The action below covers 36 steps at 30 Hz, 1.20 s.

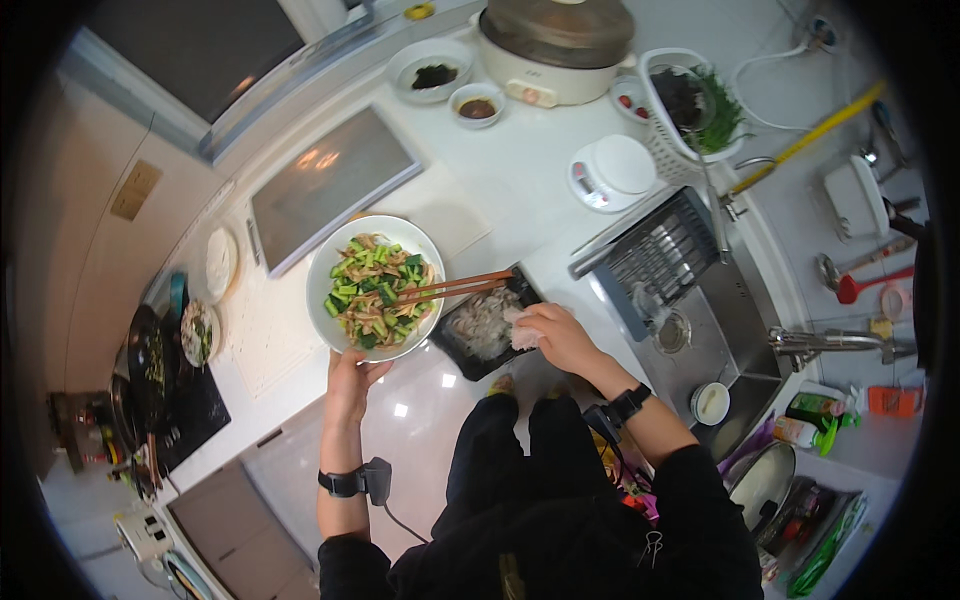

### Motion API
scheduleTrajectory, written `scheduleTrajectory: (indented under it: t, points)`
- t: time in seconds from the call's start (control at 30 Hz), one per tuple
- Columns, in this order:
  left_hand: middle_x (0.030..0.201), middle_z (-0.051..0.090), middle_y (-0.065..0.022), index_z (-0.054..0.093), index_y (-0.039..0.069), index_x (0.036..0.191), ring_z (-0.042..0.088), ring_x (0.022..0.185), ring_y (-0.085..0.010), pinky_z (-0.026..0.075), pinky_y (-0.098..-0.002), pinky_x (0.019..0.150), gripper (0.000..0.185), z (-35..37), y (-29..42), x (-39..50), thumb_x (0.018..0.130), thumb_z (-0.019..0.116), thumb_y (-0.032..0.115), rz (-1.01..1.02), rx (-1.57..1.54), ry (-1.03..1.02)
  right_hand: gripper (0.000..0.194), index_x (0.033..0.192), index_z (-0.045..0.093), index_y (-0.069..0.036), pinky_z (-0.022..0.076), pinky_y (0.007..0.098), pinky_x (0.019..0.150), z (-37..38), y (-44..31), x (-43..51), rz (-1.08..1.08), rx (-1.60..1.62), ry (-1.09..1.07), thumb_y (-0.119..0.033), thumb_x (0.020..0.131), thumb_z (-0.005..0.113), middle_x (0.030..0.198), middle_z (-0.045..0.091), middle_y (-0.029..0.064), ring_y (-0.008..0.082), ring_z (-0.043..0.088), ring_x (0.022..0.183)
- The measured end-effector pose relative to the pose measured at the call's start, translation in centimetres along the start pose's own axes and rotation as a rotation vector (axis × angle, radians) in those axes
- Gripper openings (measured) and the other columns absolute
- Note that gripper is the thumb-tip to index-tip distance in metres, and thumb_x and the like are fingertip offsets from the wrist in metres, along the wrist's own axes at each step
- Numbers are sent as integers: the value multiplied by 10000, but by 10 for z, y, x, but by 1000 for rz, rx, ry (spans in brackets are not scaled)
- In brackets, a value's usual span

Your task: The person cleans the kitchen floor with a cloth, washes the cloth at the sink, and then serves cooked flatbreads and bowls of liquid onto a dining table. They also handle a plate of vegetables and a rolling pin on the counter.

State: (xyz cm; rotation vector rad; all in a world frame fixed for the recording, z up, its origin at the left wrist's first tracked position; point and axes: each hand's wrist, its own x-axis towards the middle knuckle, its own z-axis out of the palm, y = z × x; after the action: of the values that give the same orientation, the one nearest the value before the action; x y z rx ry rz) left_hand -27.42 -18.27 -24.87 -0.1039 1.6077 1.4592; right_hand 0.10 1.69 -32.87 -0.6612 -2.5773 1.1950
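My left hand (356,379) grips the near rim of a white bowl (318,281) from below. In it lies chopped green vegetable, likely cucumber, mixed with pale brown shreds (371,330). Two brown wooden chopsticks (465,286) rest with their tips in the food and their other ends out past the rim to the right. Between the fingers of my right hand (556,336) is a crumpled pale tissue or wipe (525,330). Hand and tissue are over the right side of a black bin (474,369), which holds whitish, wet-looking waste (484,319).
A steel sink (694,375) with a drain rack (664,244) lies right. On the counter are a white kitchen scale (611,176), a lidded electric pot (559,79), small bowls (478,105) and a grey panel (330,191). At left, a wok (146,360) sits on a black cooktop (199,420).
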Motion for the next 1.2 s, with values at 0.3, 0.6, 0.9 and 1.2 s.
scheduleTrajectory:
  t: [0.3, 0.6, 0.9, 1.2]
  points:
    - [1143, 493, -266, 281, -96, 1263, 609, 944, -384, 600, -349, 732, 466, -28, 27, 18, 825, 371, 32, -175, -164, -456, 269, 1101, 447, -28, 427, 265, 836, -29, -173, -132, 576, 122, 612, 4, 834, 431, 1075, 549, 100, 144, 527, 974]
    - [1163, 471, -194, 252, -19, 1275, 613, 932, -358, 590, -377, 730, 456, -21, -2, 48, 838, 371, 31, -131, -242, -551, 196, 928, 603, 43, 353, 414, 992, -38, -255, -241, 661, -508, 847, -38, 792, 487, 1303, 452, 231, 397, 456, 1154]
    - [1257, 458, -133, 324, 40, 1338, 566, 1042, -254, 497, -341, 833, 601, -44, -3, -16, 905, 534, 399, -43, 266, -646, 253, 1044, 602, -45, 439, 444, 837, -35, -232, -282, 977, -492, 690, -165, 883, 448, 1094, 570, 237, 404, 551, 978]
    - [1175, 552, -63, 441, 61, 1311, 551, 1029, -148, 459, -286, 867, 492, -1, -16, -93, 894, 572, 287, 67, 771, -1344, 170, 953, 577, -11, 447, 450, 713, -66, -285, -302, 924, -498, 669, -108, 861, 473, 869, 586, 236, 414, 570, 841]
